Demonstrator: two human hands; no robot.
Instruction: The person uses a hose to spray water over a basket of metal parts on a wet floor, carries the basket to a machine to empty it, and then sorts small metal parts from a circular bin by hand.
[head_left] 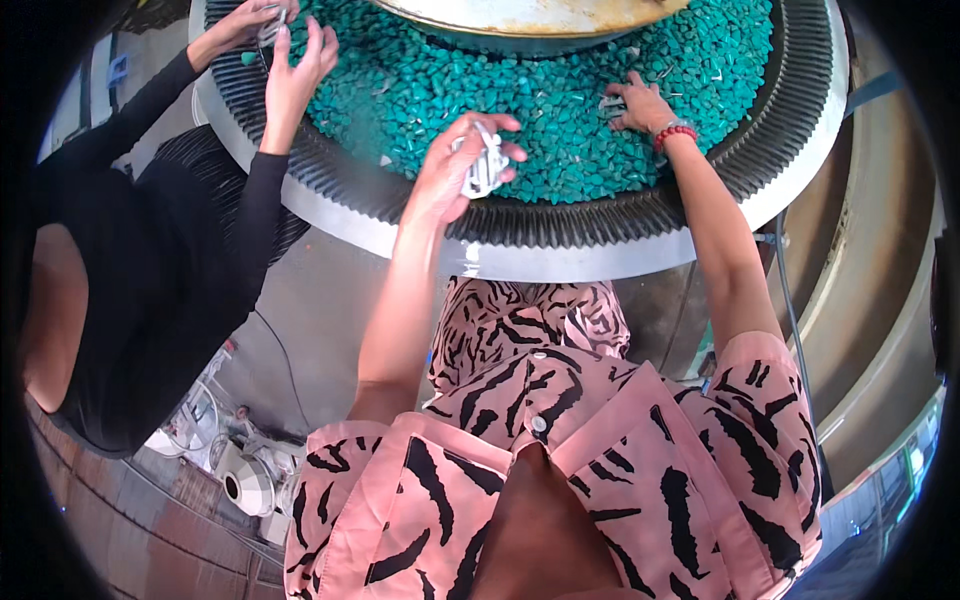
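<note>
My left hand (446, 168) is closed around several small silvery metal parts (484, 166), raised over the near edge of the green pebble-like media (560, 150). My right hand (642, 106), with a red bead bracelet (676, 132) at its wrist, reaches down to the media farther right. Its fingers curl around a small silvery metal part (611, 103), whose shape is partly hidden. The media fills a large round bowl (560, 262) with a pale rim and a ribbed black lining.
At the left a co-worker in black sleeves has both hands (297, 75) over the bowl, holding metal parts (270, 25). A rust-stained round center piece (540, 14) rises from the bowl. White machine equipment (245, 480) stands on the floor below left, beside a dark cable (288, 365).
</note>
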